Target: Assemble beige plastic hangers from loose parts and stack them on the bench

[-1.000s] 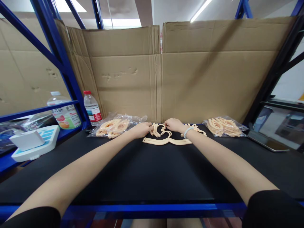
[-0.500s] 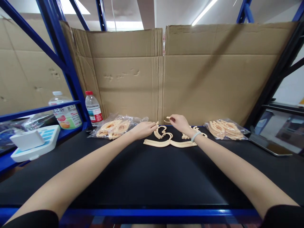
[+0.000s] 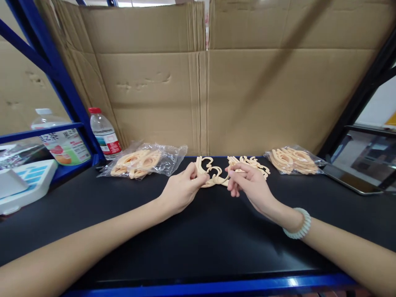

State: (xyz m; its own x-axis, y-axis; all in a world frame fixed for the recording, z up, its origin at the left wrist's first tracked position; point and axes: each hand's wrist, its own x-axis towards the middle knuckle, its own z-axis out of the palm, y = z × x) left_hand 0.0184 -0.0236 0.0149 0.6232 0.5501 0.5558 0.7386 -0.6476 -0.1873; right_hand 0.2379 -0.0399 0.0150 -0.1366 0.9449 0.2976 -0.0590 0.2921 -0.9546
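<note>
My left hand [image 3: 181, 192] and my right hand [image 3: 249, 185] meet over the middle of the black tabletop [image 3: 192, 235]. Between their fingertips they pinch a small cream plastic hook piece [image 3: 214, 180], each hand on one end. Just behind it lie loose cream hook pieces [image 3: 249, 162] in a small heap. A pale bead bracelet [image 3: 297, 223] circles my right wrist.
A clear bag of the same cream pieces [image 3: 142, 159] lies at the left, another bag [image 3: 292, 160] at the right. Water bottles [image 3: 103, 134] stand by the blue rack post [image 3: 52, 70]. A white and blue device [image 3: 21, 183] sits far left, a tablet [image 3: 355, 181] far right. Cardboard [image 3: 204, 82] walls the back.
Both hands have drawn back from the heap toward me, carrying a cream piece between them. The large flat cream piece on the table is no longer seen. The view has tilted down.
</note>
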